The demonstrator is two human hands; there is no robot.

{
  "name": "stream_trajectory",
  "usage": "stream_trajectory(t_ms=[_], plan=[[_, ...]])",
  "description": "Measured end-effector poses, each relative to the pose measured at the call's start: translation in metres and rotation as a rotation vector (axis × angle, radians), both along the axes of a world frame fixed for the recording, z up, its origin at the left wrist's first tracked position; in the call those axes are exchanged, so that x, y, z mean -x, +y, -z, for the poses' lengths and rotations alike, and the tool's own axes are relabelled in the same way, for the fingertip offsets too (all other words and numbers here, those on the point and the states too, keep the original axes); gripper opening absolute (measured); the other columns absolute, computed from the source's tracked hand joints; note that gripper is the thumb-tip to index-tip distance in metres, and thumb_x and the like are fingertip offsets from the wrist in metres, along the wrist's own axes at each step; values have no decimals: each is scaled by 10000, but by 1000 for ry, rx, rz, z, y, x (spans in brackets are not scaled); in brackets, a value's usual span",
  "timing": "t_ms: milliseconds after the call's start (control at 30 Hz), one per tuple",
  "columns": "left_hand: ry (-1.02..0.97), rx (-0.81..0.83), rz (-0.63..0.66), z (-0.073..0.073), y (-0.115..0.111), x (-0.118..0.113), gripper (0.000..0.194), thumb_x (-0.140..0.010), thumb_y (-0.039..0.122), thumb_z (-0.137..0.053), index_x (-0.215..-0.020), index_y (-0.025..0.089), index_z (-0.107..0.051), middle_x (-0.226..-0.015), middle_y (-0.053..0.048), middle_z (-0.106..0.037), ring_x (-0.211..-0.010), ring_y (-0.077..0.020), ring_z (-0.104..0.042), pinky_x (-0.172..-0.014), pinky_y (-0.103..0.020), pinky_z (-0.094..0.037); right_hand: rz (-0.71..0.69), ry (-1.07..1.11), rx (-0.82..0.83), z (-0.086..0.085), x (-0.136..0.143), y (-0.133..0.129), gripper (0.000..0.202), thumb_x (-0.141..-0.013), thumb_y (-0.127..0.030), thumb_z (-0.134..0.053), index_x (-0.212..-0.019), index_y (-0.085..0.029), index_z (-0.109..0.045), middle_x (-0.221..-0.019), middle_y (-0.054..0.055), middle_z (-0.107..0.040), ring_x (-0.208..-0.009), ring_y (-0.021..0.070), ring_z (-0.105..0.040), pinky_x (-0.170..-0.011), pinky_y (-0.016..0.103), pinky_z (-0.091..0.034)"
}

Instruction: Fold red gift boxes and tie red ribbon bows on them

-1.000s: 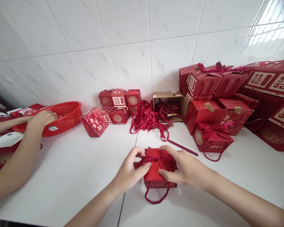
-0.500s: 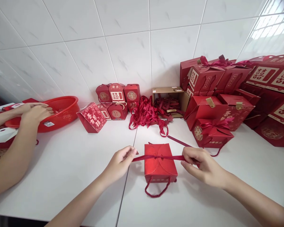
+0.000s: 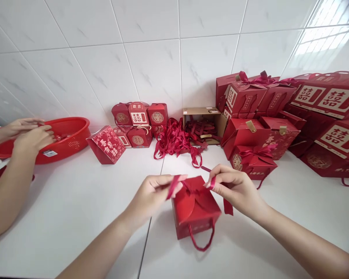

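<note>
A small red gift box (image 3: 196, 211) with overlapping rounded flaps and a twisted cord handle (image 3: 202, 247) stands on the white table, slightly turned. A dark red ribbon (image 3: 195, 192) is knotted across its top. At the box's upper left corner, my left hand (image 3: 155, 192) pinches one ribbon end, which sticks up between thumb and fingers. To the right of the knot, my right hand (image 3: 235, 188) pinches the other end, whose loose tail (image 3: 228, 207) hangs down beside the box.
A ribbon pile (image 3: 176, 139) and an open cardboard box (image 3: 205, 111) lie at the back. Finished-looking red boxes are stacked right (image 3: 247, 97), others stand left (image 3: 139, 135) beside a tilted box (image 3: 109, 145). Far left, another person's hands (image 3: 31, 135) are over a red plastic basket (image 3: 69, 131).
Both my hands have moved inward from the stretched ribbon, now close to the knot with an end in each. The gift box has turned a little and shifted toward me.
</note>
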State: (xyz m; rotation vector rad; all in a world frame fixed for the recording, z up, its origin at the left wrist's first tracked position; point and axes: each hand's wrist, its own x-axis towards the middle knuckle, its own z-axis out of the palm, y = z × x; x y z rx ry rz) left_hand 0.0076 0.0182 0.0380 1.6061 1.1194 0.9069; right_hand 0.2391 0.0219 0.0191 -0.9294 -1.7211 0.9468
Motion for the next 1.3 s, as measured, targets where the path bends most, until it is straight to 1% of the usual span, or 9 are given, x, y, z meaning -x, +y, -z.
stream_trajectory(t_ms=[67, 167, 267, 367, 533, 667, 867, 1133, 1300], plan=[[151, -165, 12, 5, -12, -14, 243, -885, 257, -554, -1013, 230, -758, -777, -27, -549, -592, -114, -449, -529, -247, -370, -67, 12, 101, -3, 7, 0, 282, -777, -461, -735, -681, -197, -740, -794, 44, -583, -666, 143, -549, -572, 276, -451], [339, -389, 46, 17, -25, -25, 369, -910, 133, -445, -1175, 243, -678, -994, -79, -587, -766, -157, -576, -645, -261, -465, -123, -47, 184, -2, 17, -1, 229, -715, -406, -795, -661, -193, -730, -784, 26, -586, -656, 130, -523, -555, 260, -421], [407, -578, 43, 29, -27, -24, 440, -901, 65, -400, -1245, 241, -611, -1067, -97, -557, -712, -135, -571, -621, -257, -483, -124, -113, 190, -1, 22, -2, 123, -708, -211, -757, -638, -182, -661, -775, -3, -572, -643, 108, -496, -555, 237, -398], [325, -704, 156, 33, -20, -17, 456, -889, 12, -399, -1212, 254, -613, -1141, -97, -533, -700, -105, -569, -622, -238, -499, -170, -183, 175, -4, 23, -2, 175, -645, -71, -669, -584, -172, -539, -787, -14, -545, -658, 102, -487, -567, 228, -392], [213, -668, 258, 23, -8, -12, 275, -890, 9, -469, -953, 186, -670, -1018, -73, -617, -903, -138, -633, -761, -224, -522, -269, -314, 163, -17, 18, 1, 148, -622, -57, -644, -648, -177, -561, -853, -10, -555, -659, 94, -488, -594, 227, -418], [259, -621, 152, 17, -6, -8, 181, -901, 63, -506, -889, 171, -650, -939, -51, -643, -831, -124, -632, -712, -207, -510, -240, -432, 103, -24, 7, -3, 150, -690, -75, -627, -636, -180, -535, -833, -15, -543, -676, 98, -500, -634, 238, -422], [619, -537, -47, 14, -2, 17, 160, -902, 175, -517, -844, 183, -665, -980, -41, -618, -589, -85, -546, -480, -213, -413, -234, -606, 32, -22, -14, -20, 192, -777, -55, -526, -668, -193, -448, -822, -17, -491, -673, 111, -470, -634, 261, -396], [918, -804, -242, 23, -3, 14, 196, -863, 163, -542, -793, 224, -715, -945, -41, -663, -785, -183, -623, -495, -233, -404, -218, -643, 100, -13, -11, -30, 211, -835, -98, -474, -677, -202, -379, -855, 10, -472, -745, 152, -493, -693, 305, -439], [800, -764, -183, 30, 0, 21, 211, -892, 155, -500, -858, 229, -695, -861, -40, -643, -833, -201, -601, -601, -269, -453, -194, -640, 180, -8, -13, -38, 207, -922, -180, -391, -717, -209, -381, -914, 23, -484, -827, 169, -513, -767, 338, -477]])
